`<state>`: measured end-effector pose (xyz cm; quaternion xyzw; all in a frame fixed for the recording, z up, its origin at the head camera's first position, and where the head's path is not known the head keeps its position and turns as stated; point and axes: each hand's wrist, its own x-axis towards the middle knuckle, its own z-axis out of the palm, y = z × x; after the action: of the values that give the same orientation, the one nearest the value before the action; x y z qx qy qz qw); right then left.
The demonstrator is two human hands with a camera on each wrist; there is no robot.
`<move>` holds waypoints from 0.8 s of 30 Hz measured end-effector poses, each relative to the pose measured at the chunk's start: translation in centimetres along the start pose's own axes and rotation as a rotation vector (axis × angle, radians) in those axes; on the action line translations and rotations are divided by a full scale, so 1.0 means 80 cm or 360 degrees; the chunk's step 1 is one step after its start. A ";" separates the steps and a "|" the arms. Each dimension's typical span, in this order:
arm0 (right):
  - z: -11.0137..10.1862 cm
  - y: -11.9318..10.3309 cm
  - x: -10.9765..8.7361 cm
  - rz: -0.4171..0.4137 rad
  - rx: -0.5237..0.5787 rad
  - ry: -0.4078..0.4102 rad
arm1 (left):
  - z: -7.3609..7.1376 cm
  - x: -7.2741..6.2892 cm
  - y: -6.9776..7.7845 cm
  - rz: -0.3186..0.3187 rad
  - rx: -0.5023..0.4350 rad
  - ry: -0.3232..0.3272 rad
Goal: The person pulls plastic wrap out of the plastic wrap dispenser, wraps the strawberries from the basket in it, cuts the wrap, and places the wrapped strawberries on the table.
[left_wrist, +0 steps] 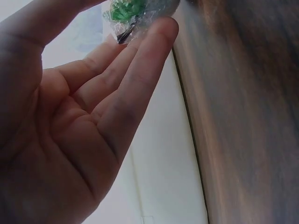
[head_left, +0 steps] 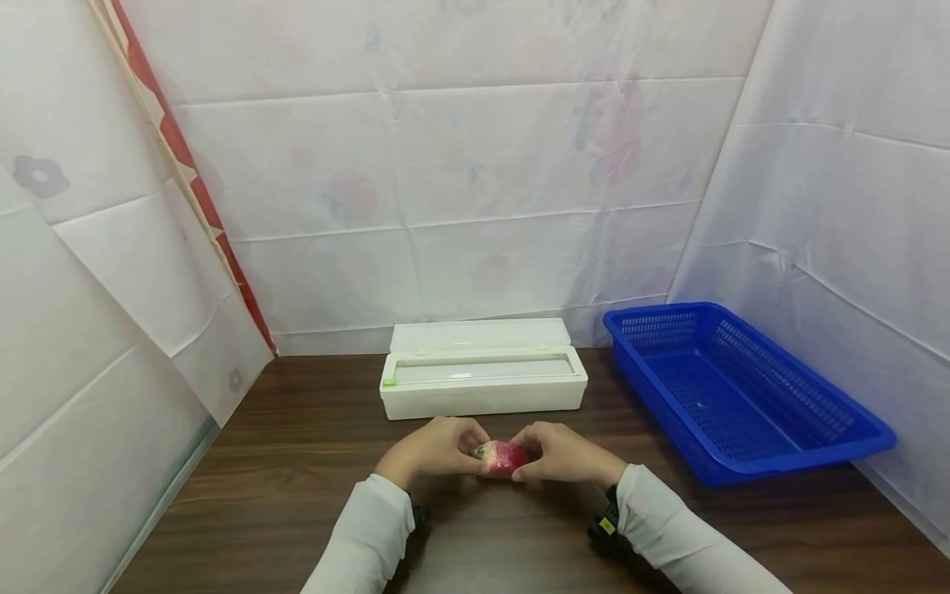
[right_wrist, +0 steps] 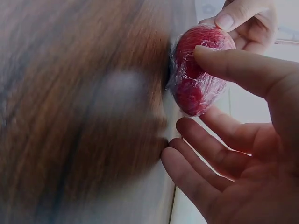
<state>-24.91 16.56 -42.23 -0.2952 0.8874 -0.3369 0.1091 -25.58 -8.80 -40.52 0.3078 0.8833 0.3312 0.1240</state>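
A red fruit (head_left: 500, 459) with a pale shoulder and a green leafy top, much like a strawberry, is wrapped in crinkled clear film (right_wrist: 216, 88). It is held just above the table, between both hands. My left hand (head_left: 443, 450) pinches its green-topped end; that leafy tip (left_wrist: 125, 10) shows at the upper edge of the left wrist view. On the opposite end, my right hand (head_left: 562, 454) grips with its thumb on the near face and fingers behind. Right behind the hands is a white cling film dispenser (head_left: 486, 402), its lid (head_left: 478, 333) raised.
A green slider (head_left: 389, 382) sits at the dispenser's left end. To the right stands a blue perforated plastic basket (head_left: 638, 371), angled along the side sheet. White patterned sheets (head_left: 475, 165) enclose the dark wooden table (head_left: 297, 437) at the back and sides.
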 end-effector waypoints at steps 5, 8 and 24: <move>-0.001 -0.002 0.000 0.0008 -0.0056 -0.0017 | 0.000 0.000 0.002 0.0009 0.0015 0.0008; -0.002 -0.002 0.001 0.0001 -0.0063 -0.0029 | 0.000 0.000 0.004 0.0019 0.0038 0.0026; -0.006 0.006 0.004 0.0005 0.0002 -0.0064 | -0.007 -0.003 0.005 -0.0032 0.0015 -0.0032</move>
<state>-25.55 16.93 -42.16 -0.3004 0.8853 -0.3311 0.1276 -25.43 -8.95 -39.83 0.3029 0.8866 0.3227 0.1346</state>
